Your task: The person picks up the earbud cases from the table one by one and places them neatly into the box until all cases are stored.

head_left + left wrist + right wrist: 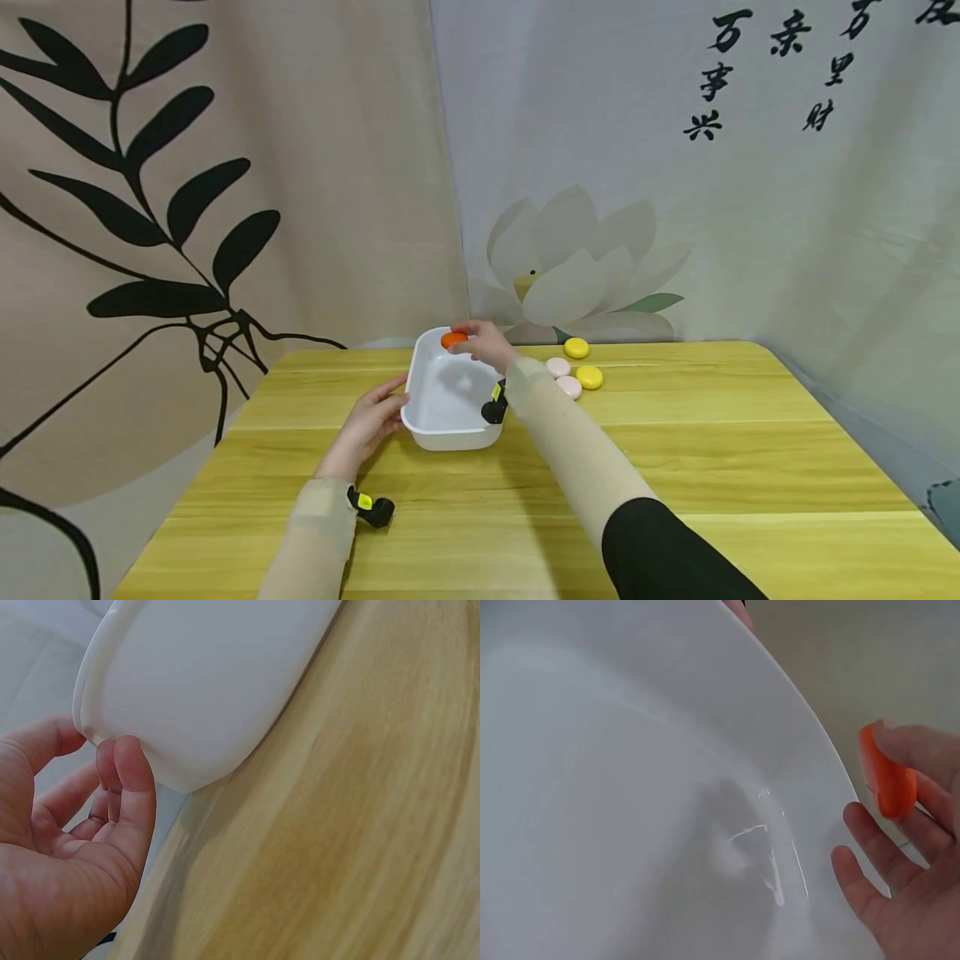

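Note:
A white rectangular plastic basin [450, 440] with rounded corners stands on the table, its inside bare in the head view. My left hand [373, 417] holds its left side; up close in the left wrist view, thumb and fingers [135, 776] pinch the rim. Over the basin's far end, my right hand [487, 343] pinches an orange rounded disc [453, 340] between thumb and fingers. In the right wrist view this orange disc [889, 772] is tilted on edge, close by the rim, while two lower fingers stretch toward the basin wall.
Right of the basin lie two yellow discs [589, 377] and two pale pink discs [558, 367], partly beside my right forearm. The wooden table [712, 450] ends at a printed cloth backdrop [360, 167]. Each wrist carries a small black camera [373, 508].

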Tool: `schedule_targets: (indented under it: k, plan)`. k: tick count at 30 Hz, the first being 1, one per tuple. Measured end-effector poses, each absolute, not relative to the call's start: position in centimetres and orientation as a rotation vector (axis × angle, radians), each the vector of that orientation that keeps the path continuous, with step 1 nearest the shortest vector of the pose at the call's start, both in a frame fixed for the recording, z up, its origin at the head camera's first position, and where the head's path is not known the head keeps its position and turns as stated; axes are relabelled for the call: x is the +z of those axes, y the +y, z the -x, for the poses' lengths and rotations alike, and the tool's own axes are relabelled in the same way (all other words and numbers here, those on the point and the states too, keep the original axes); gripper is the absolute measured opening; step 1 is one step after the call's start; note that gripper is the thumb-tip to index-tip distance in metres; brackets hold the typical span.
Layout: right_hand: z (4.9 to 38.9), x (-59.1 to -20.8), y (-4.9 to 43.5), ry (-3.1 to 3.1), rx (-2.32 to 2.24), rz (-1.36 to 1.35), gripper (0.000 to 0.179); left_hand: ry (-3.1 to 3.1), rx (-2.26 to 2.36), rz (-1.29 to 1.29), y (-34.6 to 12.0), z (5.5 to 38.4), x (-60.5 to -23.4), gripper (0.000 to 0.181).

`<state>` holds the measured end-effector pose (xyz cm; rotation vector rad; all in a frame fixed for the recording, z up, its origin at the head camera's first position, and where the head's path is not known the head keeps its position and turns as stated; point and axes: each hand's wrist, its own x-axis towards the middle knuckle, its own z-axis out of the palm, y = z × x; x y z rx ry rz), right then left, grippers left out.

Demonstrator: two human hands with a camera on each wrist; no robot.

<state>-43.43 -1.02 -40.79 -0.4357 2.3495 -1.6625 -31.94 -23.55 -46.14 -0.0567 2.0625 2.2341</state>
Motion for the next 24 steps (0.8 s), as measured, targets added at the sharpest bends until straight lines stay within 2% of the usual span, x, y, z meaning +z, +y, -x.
schedule_targets:
  k: [8, 24]
  plan:
    - [43.9, -41.6, -1.3, 2.367, -1.621, 0.462, 0.052, 2.054, 2.242, 0.038, -23.5, 31.8, -46.1, 0.053]
    - [43.5, -42.3, -2.4, 2.446, -1.386, 0.502, 0.045, 2.063, 2.243, 0.069, -23.6, 32.0, -46.4, 0.051]
